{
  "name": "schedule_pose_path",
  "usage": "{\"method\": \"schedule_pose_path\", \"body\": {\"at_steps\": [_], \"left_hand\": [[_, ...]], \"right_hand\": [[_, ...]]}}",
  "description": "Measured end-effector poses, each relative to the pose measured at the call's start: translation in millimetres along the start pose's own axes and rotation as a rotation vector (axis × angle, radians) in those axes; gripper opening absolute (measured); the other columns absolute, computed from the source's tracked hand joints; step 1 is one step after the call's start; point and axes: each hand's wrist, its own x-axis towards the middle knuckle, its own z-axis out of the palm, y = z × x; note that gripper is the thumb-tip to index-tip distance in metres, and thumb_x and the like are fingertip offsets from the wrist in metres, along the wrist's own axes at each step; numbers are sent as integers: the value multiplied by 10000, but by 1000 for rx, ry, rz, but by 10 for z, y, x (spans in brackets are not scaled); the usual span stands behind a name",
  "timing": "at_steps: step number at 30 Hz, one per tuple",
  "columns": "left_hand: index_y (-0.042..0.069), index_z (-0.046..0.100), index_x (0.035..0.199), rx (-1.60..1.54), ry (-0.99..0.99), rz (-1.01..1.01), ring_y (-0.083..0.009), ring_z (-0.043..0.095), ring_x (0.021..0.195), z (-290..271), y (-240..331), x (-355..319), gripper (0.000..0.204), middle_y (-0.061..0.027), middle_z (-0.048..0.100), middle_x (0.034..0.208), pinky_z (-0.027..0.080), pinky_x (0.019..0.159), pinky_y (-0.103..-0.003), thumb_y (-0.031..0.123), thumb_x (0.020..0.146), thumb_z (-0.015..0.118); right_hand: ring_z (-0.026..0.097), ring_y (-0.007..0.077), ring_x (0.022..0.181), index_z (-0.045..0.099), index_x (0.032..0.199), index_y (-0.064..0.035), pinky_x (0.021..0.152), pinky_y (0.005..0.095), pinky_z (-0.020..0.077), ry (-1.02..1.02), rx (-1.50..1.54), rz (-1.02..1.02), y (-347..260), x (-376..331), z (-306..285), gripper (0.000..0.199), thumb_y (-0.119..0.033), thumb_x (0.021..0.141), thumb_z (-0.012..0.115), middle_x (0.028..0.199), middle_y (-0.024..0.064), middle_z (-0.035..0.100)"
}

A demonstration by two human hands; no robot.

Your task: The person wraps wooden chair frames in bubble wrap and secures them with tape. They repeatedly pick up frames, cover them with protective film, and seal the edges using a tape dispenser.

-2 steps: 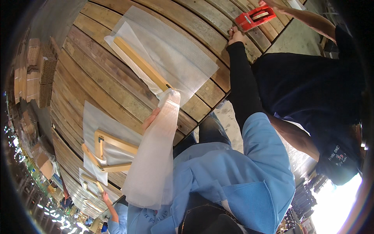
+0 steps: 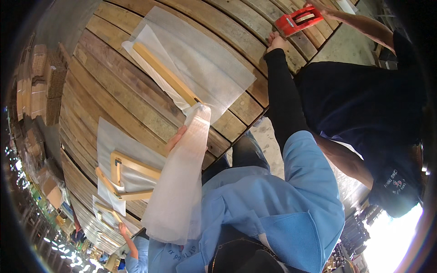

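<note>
My left hand (image 2: 176,138) is closed round a bundle rolled in white translucent foam sheet (image 2: 180,182), which hangs in front of my blue shirt. What lies inside the roll is hidden. My right arm, in a black sleeve, stretches away to the far right. At its end my right hand (image 2: 276,42) is closed, fingertips bunched against the near end of a red tape dispenser (image 2: 298,22). Whatever they pinch is too small to make out. A co-worker's hand (image 2: 318,8) is at the dispenser's other end. Beyond the bundle, a light wooden bar (image 2: 166,74) lies on a flat foam sheet (image 2: 214,68).
All this is on a slatted wooden table (image 2: 104,77). At left, wooden frame pieces (image 2: 136,164) lie on another foam sheet (image 2: 105,136). Farther down the table another worker's hand (image 2: 122,228) touches wooden parts. A co-worker in a dark shirt (image 2: 359,100) stands close at right. Cartons (image 2: 38,98) stand beyond the table.
</note>
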Motion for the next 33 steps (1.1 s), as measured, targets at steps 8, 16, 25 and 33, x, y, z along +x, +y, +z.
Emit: {"method": "schedule_pose_path", "body": {"at_steps": [8,16,25,33], "left_hand": [[16,522,1349,333,-67,256,-329,639,1029,355,389,-189,578,-203,622,1244,551,846,-457,218,859,752],[-7,621,1254,762,-66,806,-247,653,1041,1010,1336,-566,532,-147,669,1189,531,924,-372,104,791,859],[-29,640,1155,433,-71,917,-169,647,971,1152,1690,-1178,448,-106,673,1090,536,871,-314,14,769,865],[-24,641,1121,478,-120,902,-155,647,957,1037,1786,-1458,441,-100,673,1082,530,857,-296,30,754,880]], "right_hand": [[474,58,579,702,993,-13,468,209,331,-323,-51,-33,-37,-773,-245,130,-106,973,613,781,7,628],[671,189,735,709,962,-20,663,305,508,-1728,-713,-517,-1457,-3703,-1141,83,-97,931,715,811,93,703],[593,267,555,575,756,-77,515,376,468,-1144,-881,-1521,-1192,-4462,-797,550,-591,790,765,598,58,533],[538,254,530,579,871,-78,527,374,431,-1197,-962,-1391,-1644,-4497,-829,590,-588,721,835,597,68,518]]}}
